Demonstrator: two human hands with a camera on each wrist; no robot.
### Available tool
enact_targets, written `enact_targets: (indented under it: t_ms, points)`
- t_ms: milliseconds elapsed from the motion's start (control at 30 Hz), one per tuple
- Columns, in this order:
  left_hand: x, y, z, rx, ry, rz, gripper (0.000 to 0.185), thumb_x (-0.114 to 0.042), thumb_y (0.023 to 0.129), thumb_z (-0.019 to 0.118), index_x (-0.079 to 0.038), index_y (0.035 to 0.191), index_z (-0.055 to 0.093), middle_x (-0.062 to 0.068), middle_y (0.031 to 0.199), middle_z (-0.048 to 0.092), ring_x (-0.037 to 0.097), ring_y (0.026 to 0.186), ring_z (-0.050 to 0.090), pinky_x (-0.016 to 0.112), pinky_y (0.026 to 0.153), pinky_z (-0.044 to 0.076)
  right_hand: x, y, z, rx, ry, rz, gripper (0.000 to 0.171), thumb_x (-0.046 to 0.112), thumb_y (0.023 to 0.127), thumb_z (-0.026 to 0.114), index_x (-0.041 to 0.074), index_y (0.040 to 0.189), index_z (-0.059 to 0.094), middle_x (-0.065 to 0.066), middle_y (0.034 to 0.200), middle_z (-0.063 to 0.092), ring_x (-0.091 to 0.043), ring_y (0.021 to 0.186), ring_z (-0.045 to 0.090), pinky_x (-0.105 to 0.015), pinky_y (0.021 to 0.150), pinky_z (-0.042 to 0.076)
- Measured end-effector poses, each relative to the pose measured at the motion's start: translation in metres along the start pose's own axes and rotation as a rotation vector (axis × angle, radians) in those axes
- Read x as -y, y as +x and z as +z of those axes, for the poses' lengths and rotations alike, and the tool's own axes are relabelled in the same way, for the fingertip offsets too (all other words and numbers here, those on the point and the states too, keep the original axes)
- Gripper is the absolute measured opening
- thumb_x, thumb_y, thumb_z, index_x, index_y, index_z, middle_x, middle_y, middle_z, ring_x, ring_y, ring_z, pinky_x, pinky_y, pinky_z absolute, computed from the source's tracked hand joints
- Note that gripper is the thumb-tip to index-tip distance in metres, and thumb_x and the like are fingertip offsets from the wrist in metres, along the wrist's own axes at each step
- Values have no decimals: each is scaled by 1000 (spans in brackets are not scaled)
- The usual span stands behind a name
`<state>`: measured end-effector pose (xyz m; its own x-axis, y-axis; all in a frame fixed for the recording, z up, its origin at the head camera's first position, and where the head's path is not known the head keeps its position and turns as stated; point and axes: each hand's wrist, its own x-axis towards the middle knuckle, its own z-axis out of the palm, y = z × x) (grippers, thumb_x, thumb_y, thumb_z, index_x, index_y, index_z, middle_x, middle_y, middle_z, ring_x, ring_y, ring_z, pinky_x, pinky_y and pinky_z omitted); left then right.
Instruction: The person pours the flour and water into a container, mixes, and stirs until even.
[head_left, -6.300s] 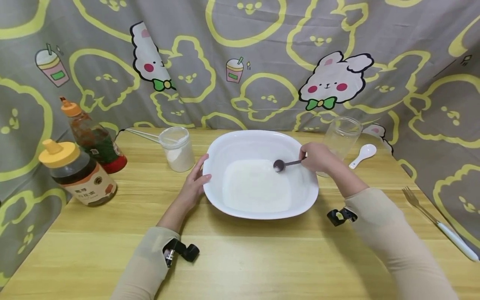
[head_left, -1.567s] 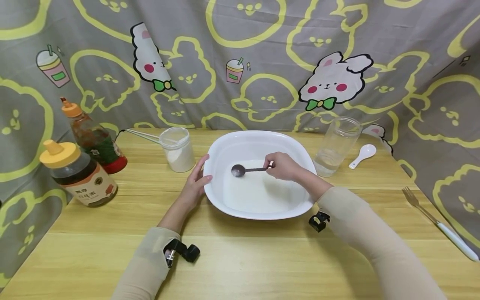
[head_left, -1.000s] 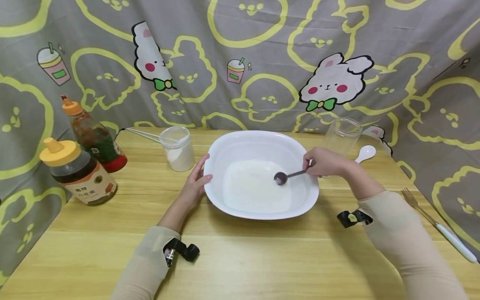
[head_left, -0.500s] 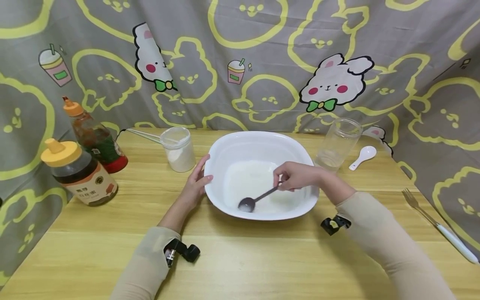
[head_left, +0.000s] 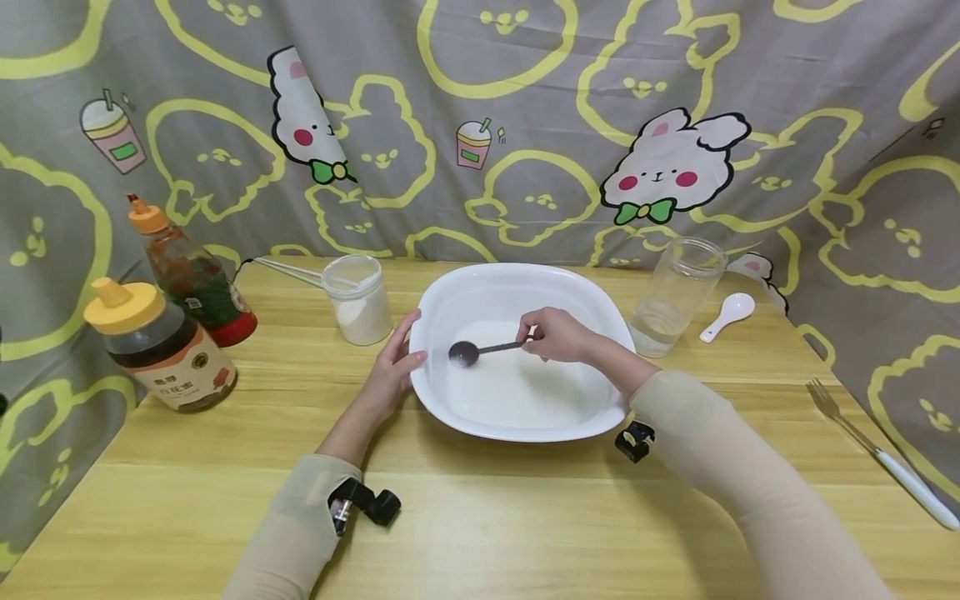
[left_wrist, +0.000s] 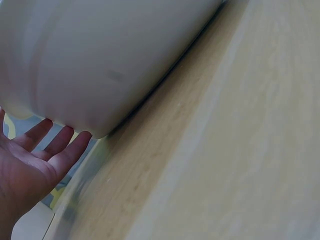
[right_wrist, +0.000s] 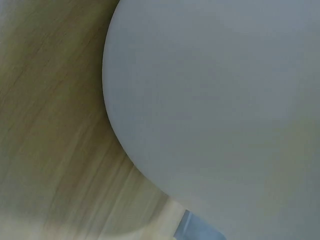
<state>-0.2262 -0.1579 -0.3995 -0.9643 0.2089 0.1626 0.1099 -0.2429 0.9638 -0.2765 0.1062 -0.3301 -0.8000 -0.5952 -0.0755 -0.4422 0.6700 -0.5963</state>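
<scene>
A wide white bowl (head_left: 517,287) with a shallow pool of white liquid (head_left: 517,387) sits mid-table. My right hand (head_left: 557,335) pinches the handle of a dark metal spoon (head_left: 480,350), whose head lies at the liquid's left side. My left hand (head_left: 392,367) rests with straight fingers against the bowl's left outer wall. In the left wrist view the fingers (left_wrist: 47,145) touch the bowl's underside (left_wrist: 100,60). The right wrist view shows only the bowl's wall (right_wrist: 215,100) and the table; the hand is hidden there.
A cup of white powder (head_left: 358,298) stands left of the bowl, with two orange-capped sauce bottles (head_left: 153,346) further left. A clear glass jar (head_left: 675,296) and a white ceramic spoon (head_left: 726,312) stand to the right. A fork (head_left: 877,450) lies near the right edge.
My right hand has swept the spoon around inside the bowl, from the front edge to the left side. The left hand has stayed on the bowl.
</scene>
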Motion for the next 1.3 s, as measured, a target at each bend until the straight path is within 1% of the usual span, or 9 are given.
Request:
enact_targets:
  t_ms: [133,267,400,533,767,933,1067,1200,1300]
  points:
    - [2,0,-2,22,-9,57,65,-23,77,59,-26,134,30,20,120,39,27,97,49,34,68,51,-4,2,-1,-131,-137,5,8,2,77,51,4,80,58,0,53,49,-13,46,42,-24,44,36]
    - [0,0,-1,7,-8,22,66,-21,77,58,-25,135,28,19,123,36,31,102,45,35,70,50,-7,-5,-7,-205,-255,60,11,0,73,49,7,75,58,0,62,52,-15,51,43,-26,47,37]
    - [-2,1,2,-13,-14,-50,67,-13,78,53,-21,137,23,22,127,31,39,107,37,37,73,49,-10,-23,-25,-197,-353,97,10,-1,68,52,7,72,57,-3,65,53,-20,56,46,-29,50,39]
    - [-6,2,3,-21,-34,-62,64,-6,80,49,-21,137,24,20,128,32,41,108,35,41,76,47,-14,-44,-51,-112,-399,97,10,-2,65,52,7,68,55,-3,63,50,-20,57,45,-29,49,38]
    - [-6,0,3,-26,-48,-71,65,-6,80,49,-21,137,23,21,126,33,40,107,37,38,72,50,-18,-76,-82,208,-136,131,12,-5,70,51,5,71,58,-1,49,44,-11,41,39,-21,37,32]
    - [-4,0,1,-32,-31,-68,65,-7,79,50,-21,137,23,20,125,34,37,104,40,38,72,50,-17,-74,-74,372,-1,123,13,-2,73,53,8,76,61,-1,49,45,-9,42,38,-17,38,30]
    - [-5,0,2,-29,-32,-68,65,-7,80,49,-21,137,24,21,126,34,39,106,39,43,75,47,-13,-59,-51,382,105,50,11,-1,77,53,6,80,61,-2,49,45,-9,41,36,-17,37,29]
    - [-5,0,3,-29,-38,-63,65,-7,79,49,-20,137,23,21,126,33,38,106,39,40,74,48,-5,-42,-26,316,201,-19,9,1,80,53,1,85,60,-2,48,44,-9,39,34,-18,37,29]
    - [-5,0,4,-31,-42,-58,65,-6,79,49,-19,137,23,22,127,33,37,105,39,35,71,50,-1,-31,-11,238,222,-14,9,1,81,52,0,86,60,-3,47,45,-10,37,33,-20,36,29]
